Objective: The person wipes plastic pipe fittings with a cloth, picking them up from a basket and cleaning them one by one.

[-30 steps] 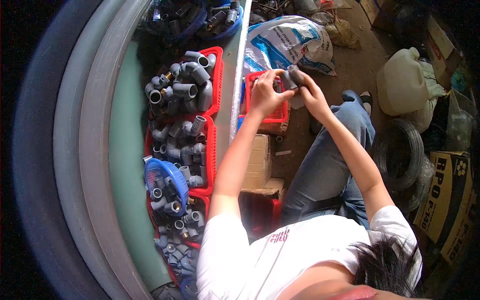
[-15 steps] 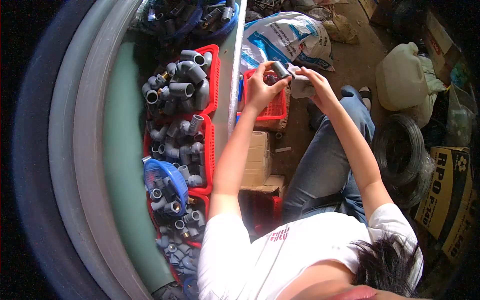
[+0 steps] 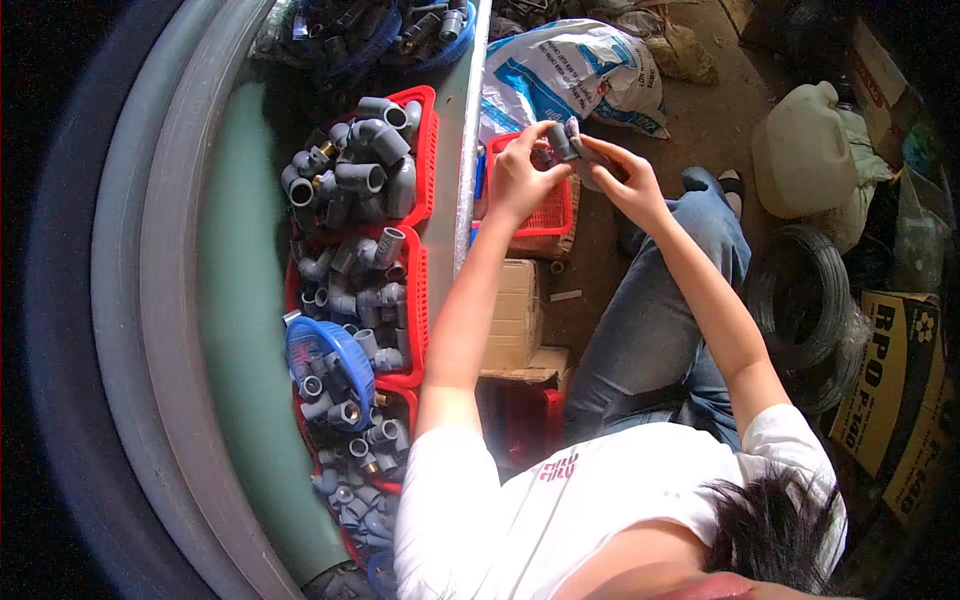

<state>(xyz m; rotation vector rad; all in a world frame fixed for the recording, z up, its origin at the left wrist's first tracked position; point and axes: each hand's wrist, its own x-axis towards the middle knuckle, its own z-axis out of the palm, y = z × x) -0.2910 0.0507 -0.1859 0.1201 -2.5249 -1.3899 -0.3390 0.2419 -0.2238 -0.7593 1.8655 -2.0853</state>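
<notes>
My left hand (image 3: 521, 180) grips a grey plastic pipe fitting (image 3: 562, 143) between thumb and fingers, above a red basket. At the fitting's right end, my right hand (image 3: 630, 183) has its fingers closed on a greyish cloth (image 3: 584, 170), which touches the fitting. Part of the cloth is hidden by the fingers. Below both hands is the red plastic basket (image 3: 548, 222), with something dark at its far end that I cannot make out.
Red baskets (image 3: 428, 170) of grey pipe fittings line the left side, with a blue basket (image 3: 350, 345) among them. Cardboard boxes (image 3: 512, 312) stand below the red basket. A printed sack (image 3: 570, 75) lies ahead. To the right are a white jerrycan (image 3: 805, 150) and coiled wire (image 3: 800, 300).
My right hand has moved slightly left, bringing the cloth closer against the fitting's end. Less of the cloth shows now. My left hand keeps its hold, with the fitting turned a little more upright.
</notes>
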